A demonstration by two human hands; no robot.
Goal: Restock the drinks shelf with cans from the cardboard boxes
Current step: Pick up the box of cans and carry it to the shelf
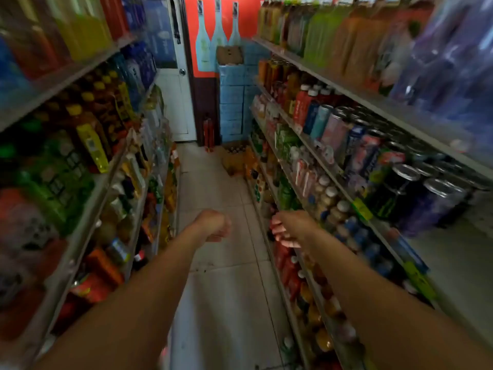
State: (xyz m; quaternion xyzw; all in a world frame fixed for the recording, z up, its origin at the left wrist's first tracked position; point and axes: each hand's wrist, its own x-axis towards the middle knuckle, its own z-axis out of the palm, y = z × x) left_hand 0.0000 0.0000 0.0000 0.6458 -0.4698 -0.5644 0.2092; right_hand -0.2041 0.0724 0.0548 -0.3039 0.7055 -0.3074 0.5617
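I am looking down a narrow aisle, floor tiles (213, 182) running up the middle of the frame. The drinks shelf (346, 188) fills the right side, its middle tier lined with tall cans (416, 188) at centre right. A second rack of bottles and packets (88, 166) fills the left side. At the top centre, against the back wall, a stack of blue cases (232, 102) carries an opened cardboard box (230, 55); more stock sits on the floor (234, 158) below it, too blurred for me to name.

What worries me from here: the aisle is tight and both arms are stretched forward, so a careless swing could knock bottles off the low right-hand tiers. The supply is well away at the far end, and stock on the floor could trip the walk there.

My left hand (213, 226), lower centre, is clenched into a fist and holds nothing. My right hand (285, 231), just right of it, hangs with its fingers (277, 232) loosely curled downward near the shelf edge; I think it is empty, though motion blur leaves some doubt. Neither hand carries a can yet.
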